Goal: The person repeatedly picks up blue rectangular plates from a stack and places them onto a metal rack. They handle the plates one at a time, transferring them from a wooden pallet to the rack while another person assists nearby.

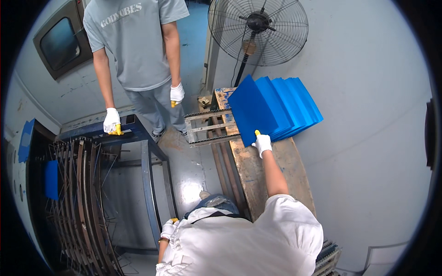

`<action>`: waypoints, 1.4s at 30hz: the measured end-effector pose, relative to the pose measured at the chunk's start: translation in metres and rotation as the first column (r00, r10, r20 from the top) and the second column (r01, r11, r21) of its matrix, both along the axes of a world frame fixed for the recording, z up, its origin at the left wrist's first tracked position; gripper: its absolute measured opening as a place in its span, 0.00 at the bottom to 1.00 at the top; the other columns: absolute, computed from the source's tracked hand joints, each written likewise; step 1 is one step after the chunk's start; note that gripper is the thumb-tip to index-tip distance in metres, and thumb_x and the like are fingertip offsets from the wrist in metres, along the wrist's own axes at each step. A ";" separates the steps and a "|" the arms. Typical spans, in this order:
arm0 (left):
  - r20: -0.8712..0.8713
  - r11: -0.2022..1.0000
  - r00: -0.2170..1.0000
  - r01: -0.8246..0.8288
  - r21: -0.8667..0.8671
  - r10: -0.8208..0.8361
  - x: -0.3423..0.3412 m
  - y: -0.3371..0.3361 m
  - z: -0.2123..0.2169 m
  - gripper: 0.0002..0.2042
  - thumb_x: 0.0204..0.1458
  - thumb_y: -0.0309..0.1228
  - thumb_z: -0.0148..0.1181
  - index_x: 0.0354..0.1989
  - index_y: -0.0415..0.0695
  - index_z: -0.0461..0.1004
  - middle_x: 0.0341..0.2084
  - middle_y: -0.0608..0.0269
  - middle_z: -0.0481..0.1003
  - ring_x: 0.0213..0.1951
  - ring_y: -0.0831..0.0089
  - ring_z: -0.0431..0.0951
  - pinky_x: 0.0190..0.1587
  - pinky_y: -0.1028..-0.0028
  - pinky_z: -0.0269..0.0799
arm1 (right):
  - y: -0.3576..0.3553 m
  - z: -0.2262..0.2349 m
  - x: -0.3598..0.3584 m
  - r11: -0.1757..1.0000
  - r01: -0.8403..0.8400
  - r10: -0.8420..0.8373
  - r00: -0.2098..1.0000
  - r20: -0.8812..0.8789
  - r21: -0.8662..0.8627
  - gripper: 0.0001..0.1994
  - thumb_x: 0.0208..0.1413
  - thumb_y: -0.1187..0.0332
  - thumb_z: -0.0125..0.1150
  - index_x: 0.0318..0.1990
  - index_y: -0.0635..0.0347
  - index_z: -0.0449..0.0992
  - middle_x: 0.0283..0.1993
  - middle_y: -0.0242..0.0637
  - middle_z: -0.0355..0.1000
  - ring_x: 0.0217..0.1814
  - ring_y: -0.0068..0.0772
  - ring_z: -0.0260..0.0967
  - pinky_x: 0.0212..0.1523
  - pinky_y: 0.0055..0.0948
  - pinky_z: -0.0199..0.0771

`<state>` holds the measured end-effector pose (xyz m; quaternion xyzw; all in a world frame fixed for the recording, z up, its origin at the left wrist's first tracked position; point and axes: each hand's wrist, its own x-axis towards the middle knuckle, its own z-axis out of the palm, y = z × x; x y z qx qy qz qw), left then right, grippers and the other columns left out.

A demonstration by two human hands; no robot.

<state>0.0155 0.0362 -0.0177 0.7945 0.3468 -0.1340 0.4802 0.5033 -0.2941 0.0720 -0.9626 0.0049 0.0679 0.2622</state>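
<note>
Right arm (275,177): stretched forward, bare below a white sleeve (294,221) | right hand (263,144): white-gloved, one yellow fingertip (257,133) pointing ahead, closure unclear | left forearm (163,250): low, close beside torso (239,244) | left hand (169,228): gloved likewise, yellow-tipped, finger pose partly hidden | hands: well apart, right ahead of left

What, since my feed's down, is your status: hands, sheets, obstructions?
Right hand touching near corner of front blue sheet. Left hand down, off sheets. Co-worker stands left, apparently not blocking.
</note>
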 end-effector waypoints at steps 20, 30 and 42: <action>-0.076 0.990 0.988 -0.135 -0.031 0.132 -0.018 0.001 0.014 0.14 0.43 0.39 0.55 0.34 0.42 0.72 0.32 0.54 0.73 0.37 0.64 0.73 0.40 0.72 0.66 | -0.010 -0.018 0.016 0.996 -0.037 0.028 0.993 -0.116 -0.075 0.35 0.36 0.51 0.63 0.52 0.58 0.59 0.26 0.35 0.69 0.30 0.35 0.67 0.32 0.29 0.68; -0.041 1.000 0.999 -0.009 0.017 0.009 -0.025 0.007 0.029 0.18 0.45 0.44 0.49 0.37 0.43 0.71 0.36 0.51 0.71 0.40 0.57 0.70 0.43 0.66 0.64 | -0.067 -0.059 0.050 1.000 0.006 -0.004 0.977 -0.213 0.009 0.28 0.41 0.58 0.61 0.49 0.61 0.59 0.32 0.33 0.66 0.30 0.33 0.64 0.37 0.34 0.68; -0.094 0.995 0.991 -0.097 0.001 0.097 -0.040 0.000 0.055 0.17 0.45 0.45 0.48 0.37 0.45 0.70 0.34 0.52 0.72 0.38 0.56 0.71 0.41 0.65 0.65 | 0.007 0.002 0.010 0.538 -0.385 0.211 0.923 -0.322 -0.750 0.37 0.49 0.43 0.39 0.59 0.61 0.44 0.51 0.30 0.63 0.52 0.24 0.60 0.52 0.20 0.54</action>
